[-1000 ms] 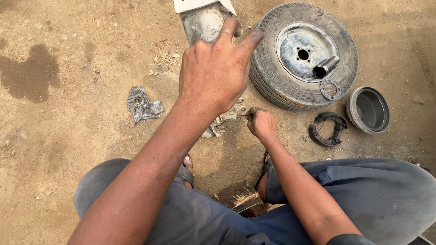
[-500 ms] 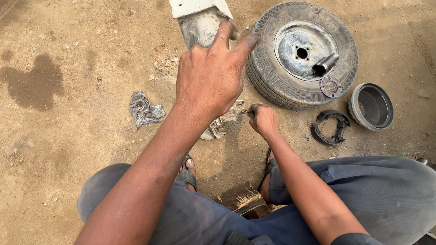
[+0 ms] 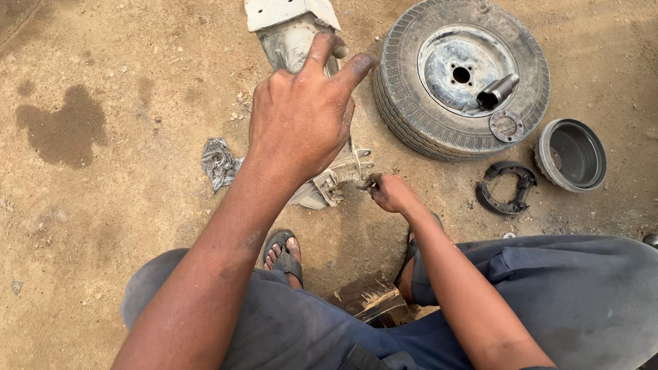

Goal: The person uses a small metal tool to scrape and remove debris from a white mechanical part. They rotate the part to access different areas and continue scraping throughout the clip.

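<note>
L hand [image 3: 301, 120] spread flat over dull grey metal axle housing [image 3: 291, 38] on the dirt ground [image 3: 123, 226], R hand [image 3: 391, 193] fisted on small tool at its flanged end, w/ ribbed tyre on steel rim [image 3: 459, 79], round drum [image 3: 570, 154], curved brake shoes [image 3: 506, 188] & crumpled rag [image 3: 219, 163] nearby.

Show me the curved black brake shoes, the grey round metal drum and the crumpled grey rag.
Curved black brake shoes [image 3: 506, 188], head view, lower arc.
Grey round metal drum [image 3: 545, 147], head view, outer wall.
Crumpled grey rag [image 3: 219, 163], head view, middle.
</note>
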